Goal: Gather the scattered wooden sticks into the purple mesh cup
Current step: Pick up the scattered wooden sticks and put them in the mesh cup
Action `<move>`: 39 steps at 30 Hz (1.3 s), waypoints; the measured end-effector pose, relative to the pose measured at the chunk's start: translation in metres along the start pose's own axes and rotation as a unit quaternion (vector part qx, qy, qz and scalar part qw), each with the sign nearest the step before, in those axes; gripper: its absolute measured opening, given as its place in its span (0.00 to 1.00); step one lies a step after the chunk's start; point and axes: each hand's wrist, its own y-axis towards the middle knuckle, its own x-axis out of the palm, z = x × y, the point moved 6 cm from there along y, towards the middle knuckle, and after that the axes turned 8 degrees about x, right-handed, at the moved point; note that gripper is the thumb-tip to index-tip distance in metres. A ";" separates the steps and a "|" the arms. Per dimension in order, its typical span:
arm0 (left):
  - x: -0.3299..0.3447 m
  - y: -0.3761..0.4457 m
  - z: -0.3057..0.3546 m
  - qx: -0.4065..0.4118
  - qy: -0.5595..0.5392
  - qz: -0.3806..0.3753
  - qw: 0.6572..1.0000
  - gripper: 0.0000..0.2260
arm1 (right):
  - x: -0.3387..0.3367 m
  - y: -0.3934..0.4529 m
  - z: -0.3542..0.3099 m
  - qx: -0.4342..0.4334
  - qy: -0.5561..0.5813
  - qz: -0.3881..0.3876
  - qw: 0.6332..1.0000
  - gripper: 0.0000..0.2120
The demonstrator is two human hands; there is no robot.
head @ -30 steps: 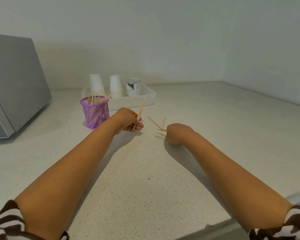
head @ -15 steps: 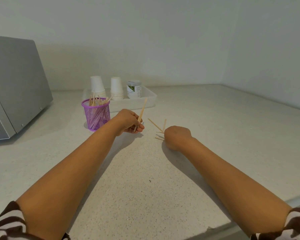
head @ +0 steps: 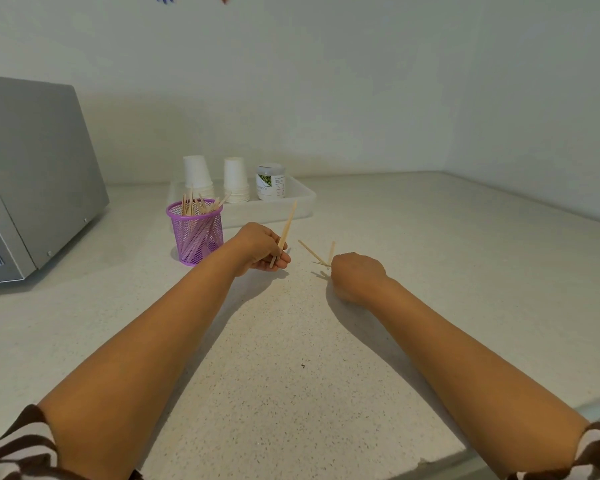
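Observation:
The purple mesh cup [head: 197,233] stands on the counter left of centre, with several wooden sticks leaning inside it. My left hand [head: 262,249] is just right of the cup and grips a small bunch of wooden sticks [head: 286,230] that point up and to the right. A few loose sticks [head: 314,253] lie on the counter between my hands. My right hand [head: 357,277] rests curled on the counter with its fingers over the near ends of those sticks; whether it grips any is hidden.
A clear tray [head: 300,199] behind the cup holds two stacks of white paper cups [head: 236,181] and a small jar [head: 271,181]. A grey appliance [head: 32,181] stands at the left. Walls meet in a corner behind; the counter edge runs at bottom right.
The view has tilted up a little. Both hands stay almost where they were; my right hand has edged slightly left over the loose sticks.

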 end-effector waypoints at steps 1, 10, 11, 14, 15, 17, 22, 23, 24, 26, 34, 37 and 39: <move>0.000 0.000 0.000 -0.001 0.000 0.000 1.000 0.09 | 0.000 0.000 0.001 0.000 0.018 0.007 1.000 0.10; -0.016 -0.006 0.012 0.016 -0.018 0.035 0.999 0.08 | -0.018 0.010 0.018 0.064 0.256 0.037 0.964 0.14; -0.023 -0.006 0.017 0.026 -0.029 0.048 0.998 0.08 | -0.024 0.009 0.022 0.067 0.316 0.059 0.945 0.15; -0.055 -0.008 0.030 0.065 -0.089 0.120 0.987 0.06 | -0.026 0.011 0.035 0.078 0.491 0.086 0.863 0.14; -0.069 -0.010 0.035 0.082 -0.110 0.154 0.979 0.05 | -0.024 0.013 0.035 0.088 0.543 0.078 0.831 0.13; -0.098 -0.017 0.041 0.116 -0.144 0.229 0.956 0.07 | -0.018 0.019 0.035 0.115 0.578 0.054 0.806 0.11; -0.155 -0.028 0.031 0.133 -0.155 0.363 0.909 0.13 | -0.043 0.019 0.026 0.159 0.460 0.135 0.863 0.16; -0.161 -0.025 0.025 0.119 -0.149 0.369 0.910 0.13 | -0.049 0.020 0.019 0.137 0.459 0.144 0.866 0.16; -0.167 -0.021 0.018 0.105 -0.142 0.373 0.911 0.13 | -0.055 0.022 0.010 0.112 0.477 0.142 0.860 0.16; -0.173 -0.009 0.001 0.061 -0.128 0.375 0.916 0.09 | -0.068 0.025 -0.012 0.065 0.547 0.105 0.828 0.12; -0.160 -0.004 -0.024 -0.075 -0.020 0.362 0.929 0.10 | -0.128 0.062 -0.117 -0.064 0.678 0.002 0.733 0.12; -0.160 -0.002 -0.025 -0.068 0.025 0.345 0.936 0.12 | -0.131 0.082 -0.149 -0.068 0.645 0.013 0.761 0.10; -0.161 0.002 -0.026 -0.057 0.044 0.331 0.941 0.11 | -0.126 0.092 -0.166 -0.066 0.598 0.017 0.799 0.11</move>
